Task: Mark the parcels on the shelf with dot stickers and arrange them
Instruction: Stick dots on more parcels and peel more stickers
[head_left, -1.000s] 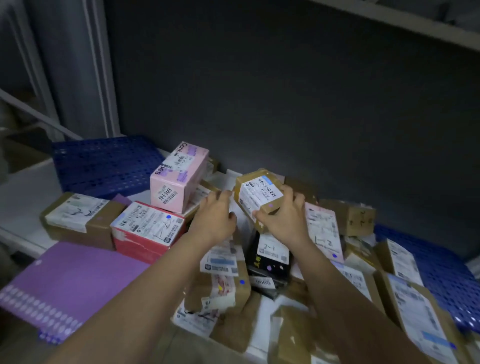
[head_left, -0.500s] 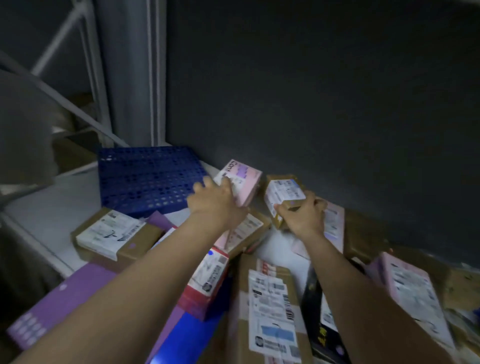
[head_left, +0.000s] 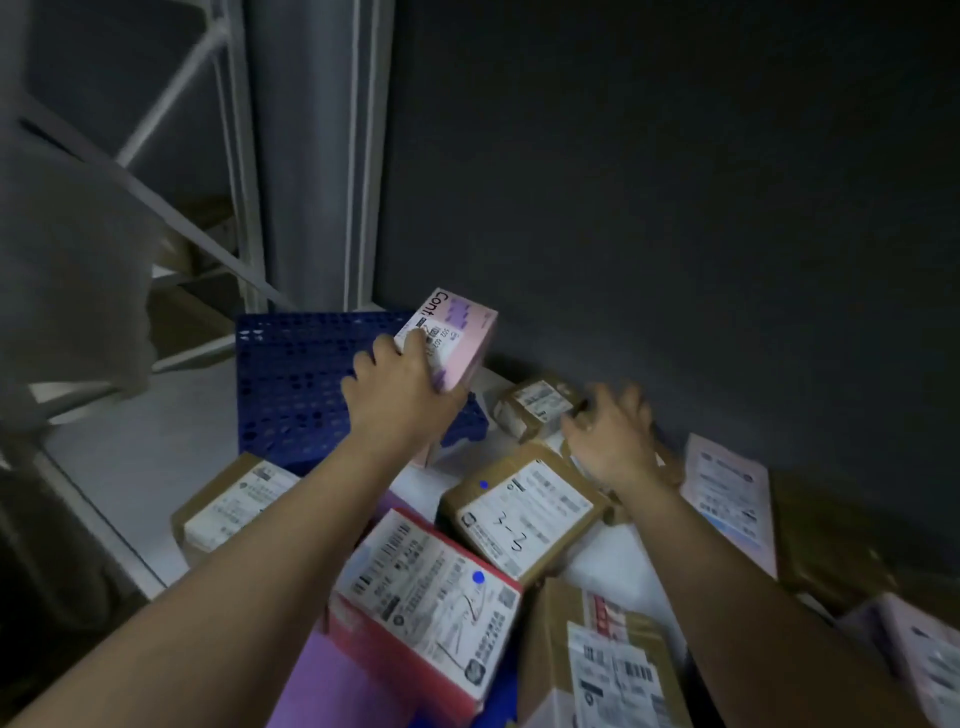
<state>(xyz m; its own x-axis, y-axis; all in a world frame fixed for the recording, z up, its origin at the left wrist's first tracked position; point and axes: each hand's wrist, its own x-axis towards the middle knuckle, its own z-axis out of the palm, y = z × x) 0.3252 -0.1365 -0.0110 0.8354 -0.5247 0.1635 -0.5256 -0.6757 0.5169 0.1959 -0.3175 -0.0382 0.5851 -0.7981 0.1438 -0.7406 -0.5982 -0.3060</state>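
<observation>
Partway: left hand (head_left: 402, 395) grips pink box (head_left: 451, 335) above blue tray (head_left: 296, 374), right hand (head_left: 615, 441) blurred, fingers spread, empty, beside small brown parcel (head_left: 535, 408); blue dots on red box (head_left: 426, 597) and brown parcel (head_left: 524, 512), others unmarked, pile unsorted

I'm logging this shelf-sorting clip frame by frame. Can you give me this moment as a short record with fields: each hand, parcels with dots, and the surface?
left hand: grips the pink box, held above the blue perforated mat
right hand: fingers spread, blurred, holding nothing, beside a small brown parcel
dotted parcels: red box and brown parcel marked by hand, each with a blue dot
surface: white shelf against a dark wall
</observation>
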